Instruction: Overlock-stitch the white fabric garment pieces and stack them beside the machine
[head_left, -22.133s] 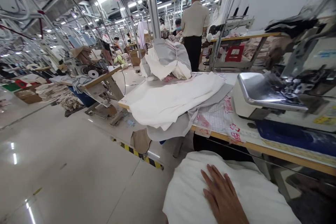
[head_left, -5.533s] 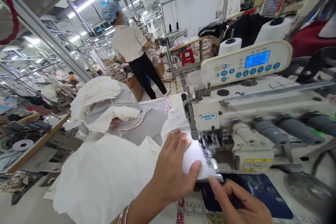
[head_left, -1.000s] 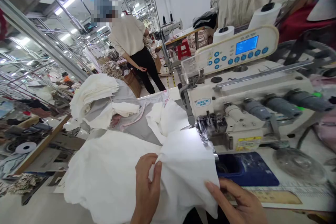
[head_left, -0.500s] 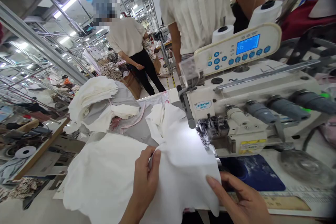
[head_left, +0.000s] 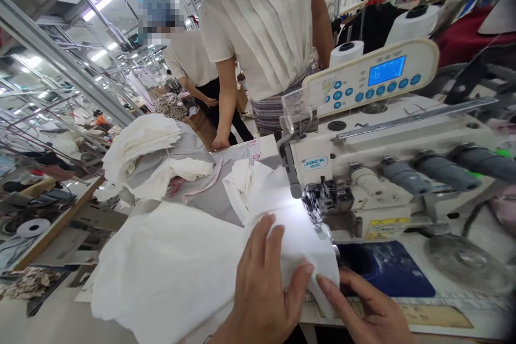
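A white cloth (head_left: 169,263) spreads over the table edge and runs up to the presser foot (head_left: 318,199) of a JACK overlock sewing machine (head_left: 363,172). My left hand (head_left: 262,285) lies on the cloth with its fingers apart, just below the foot. My right hand (head_left: 363,306) is at the cloth's near right edge, a fingertip touching the fabric. Whether that hand grips the cloth is hidden. A folded white flap (head_left: 239,188) rises beyond my left hand.
Across the table, a co-worker in a pleated white blouse (head_left: 262,37) rests a hand (head_left: 220,142) on the table. A pile of white and grey fabric (head_left: 141,158) lies to the left. The machine's control panel (head_left: 371,78) and thread cones (head_left: 346,54) stand at right, above a blue mat (head_left: 382,269).
My left hand has gone from pinching the cloth to lying flat on it, nearer the foot. The co-worker has moved left, closer to the table, and put a hand on it.
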A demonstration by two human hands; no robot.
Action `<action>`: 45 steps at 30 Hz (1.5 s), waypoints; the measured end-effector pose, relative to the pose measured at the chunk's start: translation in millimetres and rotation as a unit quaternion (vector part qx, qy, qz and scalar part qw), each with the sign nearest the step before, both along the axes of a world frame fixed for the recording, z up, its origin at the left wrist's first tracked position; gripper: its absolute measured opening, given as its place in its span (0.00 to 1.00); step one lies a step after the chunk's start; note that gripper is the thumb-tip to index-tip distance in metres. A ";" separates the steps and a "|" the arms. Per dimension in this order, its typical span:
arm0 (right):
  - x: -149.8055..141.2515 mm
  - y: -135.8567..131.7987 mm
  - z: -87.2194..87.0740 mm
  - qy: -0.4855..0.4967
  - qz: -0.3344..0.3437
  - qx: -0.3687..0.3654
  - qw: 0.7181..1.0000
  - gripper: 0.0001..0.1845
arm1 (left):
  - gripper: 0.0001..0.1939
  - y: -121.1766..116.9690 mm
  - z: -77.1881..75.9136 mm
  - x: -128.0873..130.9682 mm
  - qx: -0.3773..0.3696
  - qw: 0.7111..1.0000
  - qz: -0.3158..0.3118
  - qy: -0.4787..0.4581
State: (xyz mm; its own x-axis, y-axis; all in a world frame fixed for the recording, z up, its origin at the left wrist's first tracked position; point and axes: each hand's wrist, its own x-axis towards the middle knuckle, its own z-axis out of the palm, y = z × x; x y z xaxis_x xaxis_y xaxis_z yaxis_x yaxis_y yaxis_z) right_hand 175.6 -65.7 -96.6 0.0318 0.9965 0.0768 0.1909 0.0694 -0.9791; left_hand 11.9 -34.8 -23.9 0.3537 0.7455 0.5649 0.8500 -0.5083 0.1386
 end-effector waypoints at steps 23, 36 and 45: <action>-1.4 9.2 15.6 0.006 -0.065 0.020 0.998 0.16 | 0.29 26.1 15.7 3.0 -0.160 0.985 -0.057 -0.036; -10.8 21.3 36.7 -0.009 -0.155 -0.064 0.986 0.30 | 0.27 59.3 15.2 1.9 -0.185 0.982 -0.014 -0.021; -11.3 1.1 20.9 -0.104 -0.071 0.037 0.991 0.28 | 0.21 53.5 1.0 -10.9 -0.092 0.989 0.063 -0.099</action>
